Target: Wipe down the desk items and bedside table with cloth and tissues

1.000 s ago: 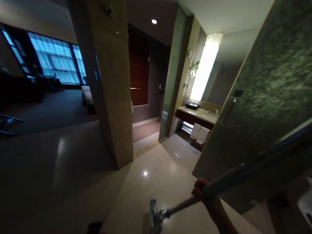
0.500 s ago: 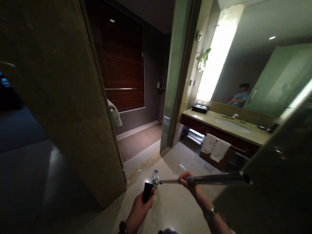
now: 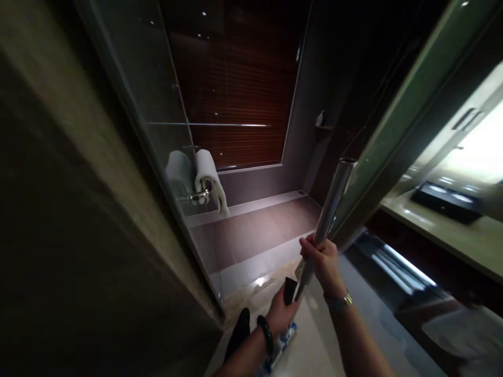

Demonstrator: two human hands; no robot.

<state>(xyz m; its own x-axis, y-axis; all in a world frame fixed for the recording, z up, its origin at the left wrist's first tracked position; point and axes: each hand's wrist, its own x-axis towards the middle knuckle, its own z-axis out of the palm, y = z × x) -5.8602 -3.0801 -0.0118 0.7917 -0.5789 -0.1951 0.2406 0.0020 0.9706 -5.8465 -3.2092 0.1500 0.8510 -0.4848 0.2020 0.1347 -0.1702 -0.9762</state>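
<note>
Fingers (image 3: 314, 250) wrapped around mop pole (image 3: 329, 212)

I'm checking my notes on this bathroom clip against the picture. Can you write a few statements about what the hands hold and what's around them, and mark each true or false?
1. The right hand grips the metal pole. True.
2. The left hand is empty. False: it holds a small dark object beside the pole's lower end.
3. A white towel hangs on a rail at the glass panel. True.
4. The towel lies on the counter. False: the counter bears a dark tray, not the towel.
5. The right wrist is bare. False: it wears a metal watch.
</note>
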